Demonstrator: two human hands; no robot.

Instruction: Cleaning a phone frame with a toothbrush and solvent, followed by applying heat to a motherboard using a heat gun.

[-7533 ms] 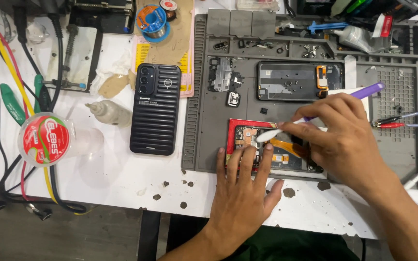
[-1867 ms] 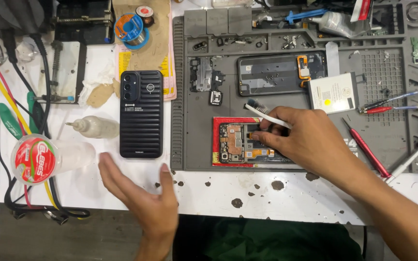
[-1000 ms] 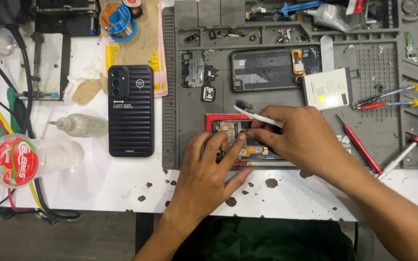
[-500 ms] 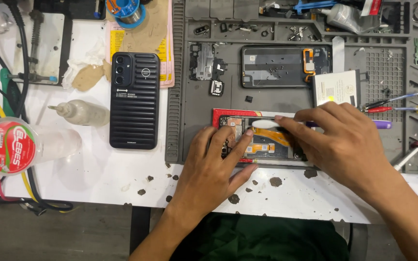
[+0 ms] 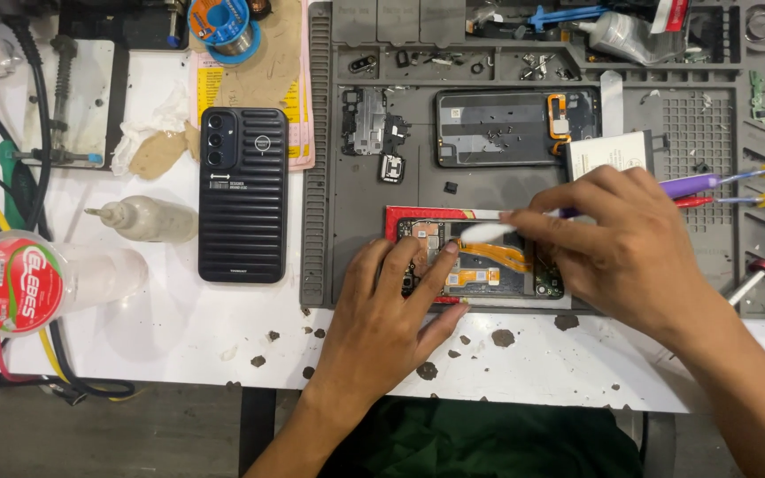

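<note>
Circuitry lies exposed in the opened red-framed phone [image 5: 480,261], which sits at the front edge of the grey repair mat [image 5: 320,177]. Left hand [image 5: 391,310] presses flat on the phone's left end, fingers spread and holding nothing. Right hand [image 5: 630,243] pinches a purple-handled brush [image 5: 524,223], its white tip over the board and orange flex cable. Behind the phone lies a detached back panel [image 5: 515,128]. Left of the mat rest a black ribbed phone [image 5: 243,195] and a small squeeze bottle [image 5: 143,219].
</note>
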